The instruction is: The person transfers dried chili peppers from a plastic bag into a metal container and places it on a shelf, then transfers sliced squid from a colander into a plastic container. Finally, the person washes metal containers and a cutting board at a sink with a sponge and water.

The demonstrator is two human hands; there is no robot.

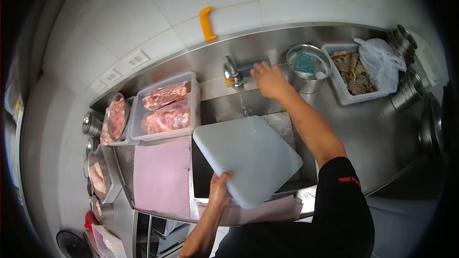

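My left hand (221, 188) grips the near left edge of a pale cutting board (248, 157), which lies tilted over the steel sink (217, 110). Water runs from the faucet (231, 72) onto the board's far part. My right hand (268, 80) is raised just right of the faucet, fingers spread, holding nothing. Close beside it on the right stands a round metal container (308, 85) with a green scouring pad (304, 63) inside.
A clear bin of red meat (167, 107) and a pink cloth (161, 177) lie left of the sink. On the right are a white tub of shellfish (353, 74), a plastic bag (381, 62) and stacked metal containers (408, 88). An orange handle (206, 23) is on the wall.
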